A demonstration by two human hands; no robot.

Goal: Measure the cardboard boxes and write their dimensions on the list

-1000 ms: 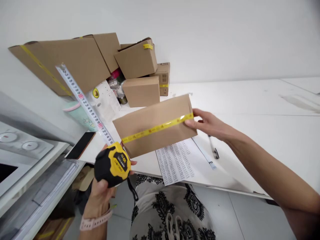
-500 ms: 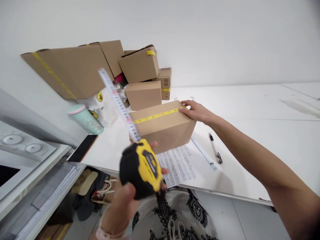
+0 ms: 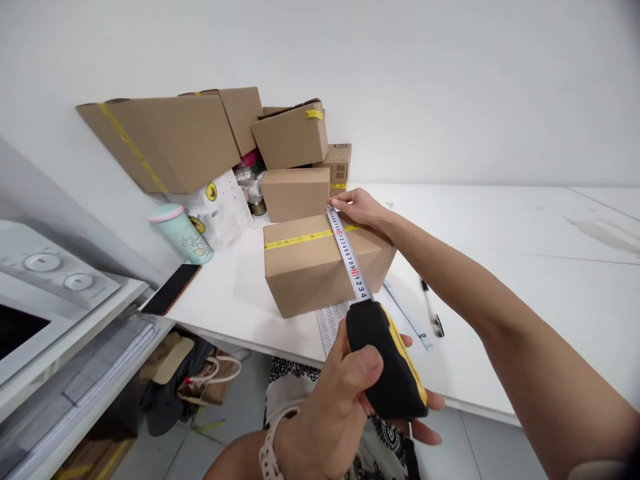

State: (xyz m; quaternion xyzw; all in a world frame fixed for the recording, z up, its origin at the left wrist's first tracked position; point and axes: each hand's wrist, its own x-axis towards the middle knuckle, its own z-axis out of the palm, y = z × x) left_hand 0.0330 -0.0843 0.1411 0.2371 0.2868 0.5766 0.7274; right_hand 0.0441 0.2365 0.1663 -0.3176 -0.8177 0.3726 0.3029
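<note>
My left hand [image 3: 345, 400] is wrapped round a black and yellow tape measure [image 3: 383, 360], with its thumb on the black side. The extended blade [image 3: 349, 257] runs away from the case, across the top of a cardboard box [image 3: 300, 263] sealed with yellow tape. At the box's far edge, the fingers of my right hand [image 3: 357, 205] pinch the tip of the blade. The box sits on the white table, partly over a printed sheet [image 3: 330, 325].
Several cardboard boxes [image 3: 170, 140] are stacked against the wall at the back left. A mint tumbler [image 3: 183, 233] and a black phone [image 3: 171, 290] stand and lie on the left. To the right are a pen [image 3: 433, 310] and a paper ruler strip [image 3: 407, 317].
My left hand has swung the tape measure rightward, and its blade now lies over the box. My right hand has moved from the box's right end to the blade's tip.
</note>
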